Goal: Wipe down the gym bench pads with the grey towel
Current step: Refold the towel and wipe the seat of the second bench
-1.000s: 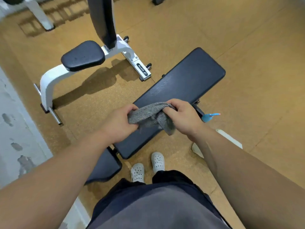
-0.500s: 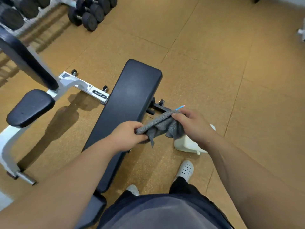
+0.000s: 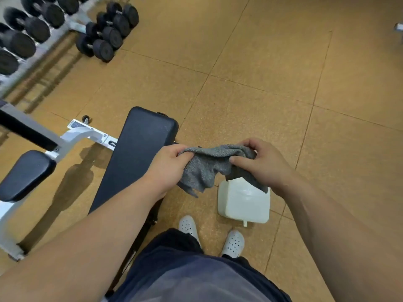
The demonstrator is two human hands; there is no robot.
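Both hands pinch the grey towel (image 3: 209, 164) in the air — the left hand (image 3: 169, 165) closes its fingers on one bunched end, the right hand (image 3: 259, 164) on the other. Cloth sags below the fingers, over a white container (image 3: 244, 203) — the long bench pad (image 3: 133, 158) lies just left of the left fingers.

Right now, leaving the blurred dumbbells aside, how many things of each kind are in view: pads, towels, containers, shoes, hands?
Black pads: 3 (long pad, small pad, slanted pad)
Grey towel: 1
White container: 1
White shoes: 2 (left shoe, right shoe)
Hands: 2 (left hand, right hand)
Total: 9
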